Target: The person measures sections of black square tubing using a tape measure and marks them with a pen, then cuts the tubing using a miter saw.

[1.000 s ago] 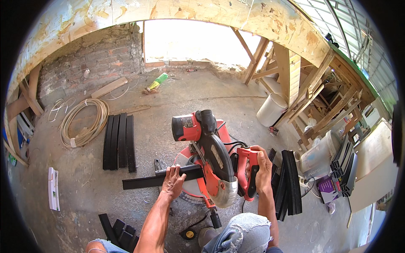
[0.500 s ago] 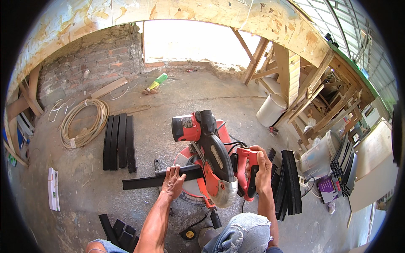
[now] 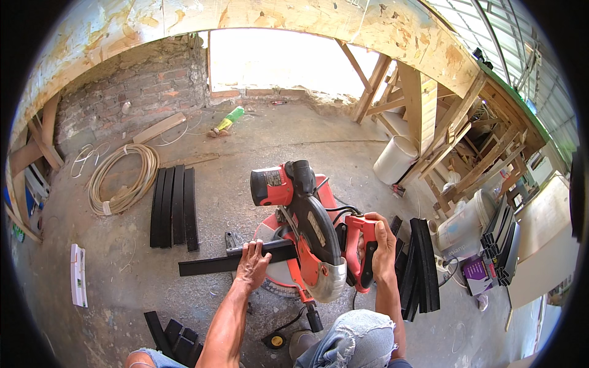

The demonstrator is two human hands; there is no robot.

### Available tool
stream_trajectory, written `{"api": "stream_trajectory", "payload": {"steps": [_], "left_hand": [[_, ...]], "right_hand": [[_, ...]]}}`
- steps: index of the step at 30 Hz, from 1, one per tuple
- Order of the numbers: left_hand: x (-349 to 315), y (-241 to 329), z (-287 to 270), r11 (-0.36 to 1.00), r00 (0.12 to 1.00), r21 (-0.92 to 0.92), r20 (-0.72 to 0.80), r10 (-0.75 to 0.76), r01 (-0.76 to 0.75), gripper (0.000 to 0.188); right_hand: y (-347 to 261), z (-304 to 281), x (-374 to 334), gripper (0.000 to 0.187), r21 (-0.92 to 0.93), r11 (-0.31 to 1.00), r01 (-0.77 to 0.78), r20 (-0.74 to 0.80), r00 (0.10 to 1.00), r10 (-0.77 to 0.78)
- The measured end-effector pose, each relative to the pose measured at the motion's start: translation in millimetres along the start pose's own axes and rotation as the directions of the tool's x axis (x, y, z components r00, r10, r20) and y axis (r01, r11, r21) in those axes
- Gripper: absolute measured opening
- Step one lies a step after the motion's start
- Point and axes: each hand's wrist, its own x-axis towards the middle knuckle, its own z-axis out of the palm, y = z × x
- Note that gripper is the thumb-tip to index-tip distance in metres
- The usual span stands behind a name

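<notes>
A red and black miter saw (image 3: 313,224) sits on the concrete floor in front of me, its head lowered over the round base. My right hand (image 3: 383,250) is wrapped round the saw's red handle (image 3: 352,239). With bent fingers, my left hand (image 3: 251,264) holds a flat black strip (image 3: 207,265) down on the base, against the fence. The strip sticks out to the left, and its right end runs in beside the blade guard, which hides the cut spot.
Several black strips (image 3: 173,208) lie left of the saw, with another pile (image 3: 422,267) at the right. Short black pieces (image 3: 175,340) and a tape measure (image 3: 275,340) are near my legs. A coiled hose (image 3: 123,181), white buckets (image 3: 394,161) and wooden props (image 3: 423,110) stand around.
</notes>
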Motion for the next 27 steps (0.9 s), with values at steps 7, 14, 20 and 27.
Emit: {"api": "stream_trajectory", "payload": {"steps": [7,14,20,27], "left_hand": [[-1,-1,1,1.000,1.000,0.007,-0.004,0.001,-0.001,0.026],[-1,1,5,1.000,0.999,0.011,-0.034,0.008,-0.008,0.024],[1,-1,5,1.000,0.999,-0.016,-0.040,0.001,-0.001,0.026],[2,0,1,1.000,1.000,0.031,-0.019,0.006,-0.005,0.024]], "right_hand": [[1,0,-1,0.053,0.004,1.000,0.016,0.007,1.000,-0.016],[6,-4,-4,0.053,0.021,1.000,0.000,-0.001,1.000,0.000],[5,-1,-2,0.053,0.033,0.999,0.020,0.006,1.000,-0.020],[8,-3,-3,0.054,0.029,0.999,0.019,0.009,1.000,-0.020]]}}
